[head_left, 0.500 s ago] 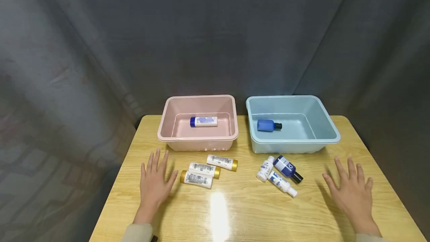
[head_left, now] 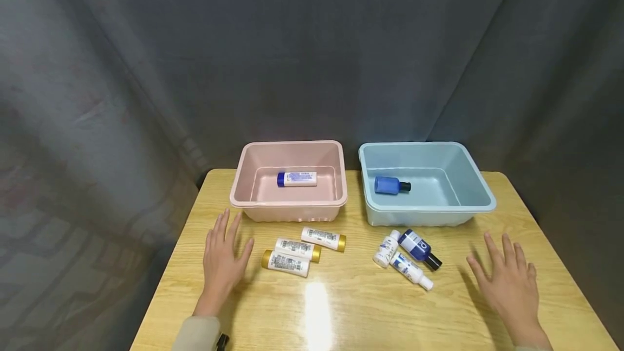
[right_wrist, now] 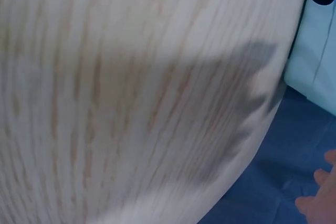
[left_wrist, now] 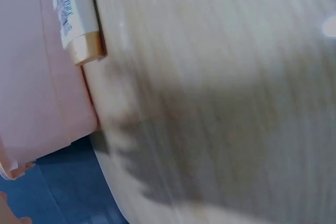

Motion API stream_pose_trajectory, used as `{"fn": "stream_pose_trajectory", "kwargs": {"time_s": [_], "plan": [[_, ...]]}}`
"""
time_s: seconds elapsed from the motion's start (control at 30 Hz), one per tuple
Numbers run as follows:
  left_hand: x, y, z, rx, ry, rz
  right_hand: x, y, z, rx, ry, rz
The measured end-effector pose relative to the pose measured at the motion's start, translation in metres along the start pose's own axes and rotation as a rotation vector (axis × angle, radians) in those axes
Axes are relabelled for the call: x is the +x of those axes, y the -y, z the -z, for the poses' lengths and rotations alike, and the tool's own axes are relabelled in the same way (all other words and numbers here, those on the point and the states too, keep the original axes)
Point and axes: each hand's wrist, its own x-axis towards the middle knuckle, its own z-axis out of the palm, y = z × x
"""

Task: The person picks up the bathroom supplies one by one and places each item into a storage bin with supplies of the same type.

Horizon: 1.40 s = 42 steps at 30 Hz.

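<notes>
In the head view my left hand [head_left: 224, 261] hovers over the table with fingers spread, holding nothing. Just right of it lie three white tubes with gold caps: a near tube [head_left: 288, 263], a middle tube [head_left: 294, 248] and a far tube [head_left: 320, 238]. My right hand [head_left: 510, 286], also spread and holding nothing, is over the table's right side. To its left lie a dark blue bottle [head_left: 415, 245] with a black cap, a white bottle [head_left: 386, 250] and a white-and-blue bottle [head_left: 408, 268], close together. In the left wrist view one gold-capped tube [left_wrist: 79, 19] overlaps the pink bin.
At the back of the wooden table [head_left: 370, 313] stand a pink bin [head_left: 287, 213] and a light blue bin [head_left: 429, 218]. A white tube [head_left: 299, 179] with a blue cap lies in the pink one, a blue bottle [head_left: 387, 185] in the other. Grey curtains [head_left: 312, 53] hang behind.
My left hand has moved slightly forward, and its fingers are a little closer together. My right hand has shifted slightly left. The bottles, tubes and bins keep their places, with the view tilted slightly up.
</notes>
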Motion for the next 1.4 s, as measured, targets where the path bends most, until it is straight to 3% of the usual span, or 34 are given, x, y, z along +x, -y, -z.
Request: {"fn": "stream_pose_trajectory", "kwargs": {"time_s": [0.2,0.43,0.63,0.87,1.2,1.4], "plan": [[0.012,0.001,0.000,-0.067,-0.093,-0.019,-0.004,0.002,-0.004,0.002,-0.027,0.005],[0.027,0.006,-0.002,-0.182,-0.095,0.058,-0.005,0.009,-0.005,0.021,-0.071,0.023],[0.038,0.011,-0.006,-0.299,-0.136,0.049,-0.006,0.014,-0.004,0.031,-0.089,0.020],[0.052,0.015,-0.007,-0.457,-0.108,0.125,-0.006,0.017,-0.002,0.047,-0.112,0.017],[0.068,0.021,-0.008,-0.588,-0.049,0.239,-0.006,0.017,-0.005,0.069,-0.124,0.023],[0.077,0.005,0.005,-0.702,0.016,0.254,-0.007,0.018,-0.007,0.076,-0.120,0.023]]}}
